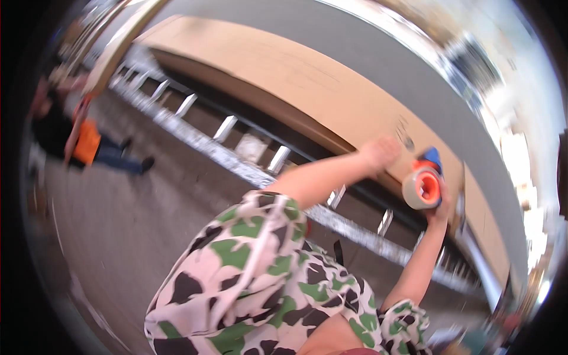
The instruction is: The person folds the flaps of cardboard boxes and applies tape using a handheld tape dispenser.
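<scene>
Nearest the viewer, a cloth garment (236, 254) in white, green and black camouflage covers the person's torso and upper arms. The right hand (442, 203) is closed around an orange-and-blue plastic tape dispenser (435, 186) carrying a wide roll of pale tape (412, 191). The dispenser is positioned over the right-hand portion of a long, brown cardboard box (307, 83); contact cannot be confirmed. The left hand (381, 154) is at the box's near edge (motion blur noted), finger position and contact indeterminable. A speckled, pale rail (201, 139) runs along the near side. Beyond the box extends a smooth grey surface (384, 71). Far left, a co-worker (56, 133) in a black top stands.
</scene>
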{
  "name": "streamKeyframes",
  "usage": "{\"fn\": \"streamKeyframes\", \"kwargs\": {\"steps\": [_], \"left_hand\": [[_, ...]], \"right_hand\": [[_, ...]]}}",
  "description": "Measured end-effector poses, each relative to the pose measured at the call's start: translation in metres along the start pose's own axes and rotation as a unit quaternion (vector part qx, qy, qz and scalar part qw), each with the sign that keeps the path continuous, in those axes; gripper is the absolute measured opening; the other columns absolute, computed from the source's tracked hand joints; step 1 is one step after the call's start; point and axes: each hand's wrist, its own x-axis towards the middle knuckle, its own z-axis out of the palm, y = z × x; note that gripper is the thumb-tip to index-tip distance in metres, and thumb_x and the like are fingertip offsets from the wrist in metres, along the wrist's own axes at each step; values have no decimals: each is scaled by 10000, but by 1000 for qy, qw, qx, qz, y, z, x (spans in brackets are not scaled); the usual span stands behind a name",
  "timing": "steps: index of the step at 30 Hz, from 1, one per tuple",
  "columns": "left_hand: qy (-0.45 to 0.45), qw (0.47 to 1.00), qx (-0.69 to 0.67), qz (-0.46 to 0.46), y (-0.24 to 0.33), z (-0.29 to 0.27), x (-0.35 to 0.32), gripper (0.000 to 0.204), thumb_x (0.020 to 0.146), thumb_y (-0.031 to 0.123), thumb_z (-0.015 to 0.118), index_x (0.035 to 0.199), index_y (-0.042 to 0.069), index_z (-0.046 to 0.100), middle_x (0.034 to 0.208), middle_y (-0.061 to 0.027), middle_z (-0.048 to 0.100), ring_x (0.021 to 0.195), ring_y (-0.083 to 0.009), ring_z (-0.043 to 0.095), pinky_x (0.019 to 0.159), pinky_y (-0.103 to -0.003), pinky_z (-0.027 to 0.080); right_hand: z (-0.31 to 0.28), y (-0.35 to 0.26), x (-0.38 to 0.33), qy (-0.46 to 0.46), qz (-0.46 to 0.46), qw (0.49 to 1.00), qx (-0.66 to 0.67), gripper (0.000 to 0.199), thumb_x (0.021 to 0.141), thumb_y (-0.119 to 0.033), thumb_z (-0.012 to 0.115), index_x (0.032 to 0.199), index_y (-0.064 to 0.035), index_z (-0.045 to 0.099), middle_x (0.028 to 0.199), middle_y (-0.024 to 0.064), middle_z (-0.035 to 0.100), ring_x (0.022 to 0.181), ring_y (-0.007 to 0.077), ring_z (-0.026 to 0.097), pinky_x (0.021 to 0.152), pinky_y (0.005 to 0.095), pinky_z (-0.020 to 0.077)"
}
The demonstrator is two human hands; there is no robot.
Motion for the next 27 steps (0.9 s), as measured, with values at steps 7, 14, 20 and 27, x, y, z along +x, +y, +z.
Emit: {"fn": "streamKeyframes", "kwargs": {"steps": [7, 14, 20, 27], "left_hand": [[194, 977, 83, -34, 7, 4, -98, 863, 692, 388, 750, 1355, -41, 401, 1456, -187, 384, 1381, -329, 328, 1156, -453, 248], [417, 820, 120, -374, -149, -27, -270, 425, 838, 74, 618, 1228, -39, 492, 1287, -231, 499, 1228, -392, 467, 1059, -449, 377], [373, 815, 116, -428, -242, -50, -288, 569, 915, 311, 554, 1301, -87, 426, 1400, -291, 387, 1326, -409, 356, 1122, -455, 282], [263, 883, 55, -385, -262, -75, -304, 540, 802, 360, 656, 1110, -77, 577, 1199, -264, 537, 1173, -402, 483, 1038, -454, 361]], "right_hand": [[36, -28, 97, 37, 65, 902, -425, 488, 850, -331, 627, 1257, -70, 564, 1180, 100, 620, 1086, 238, 584, 968, 407, 438], [179, -1, 95, -3, -381, 681, -625, 631, 821, -326, 709, 1343, -51, 486, 1417, 182, 413, 1308, 371, 369, 1077, 472, 311], [346, 75, 132, -237, -359, 590, -683, 851, 765, -468, 728, 1402, -19, 387, 1491, 226, 279, 1381, 376, 260, 1134, 459, 245], [401, 108, 142, -307, -373, 504, -716, 1052, 663, -374, 788, 1448, 43, 226, 1488, 276, 242, 1405, 424, 205, 1142, 510, 195]]}}
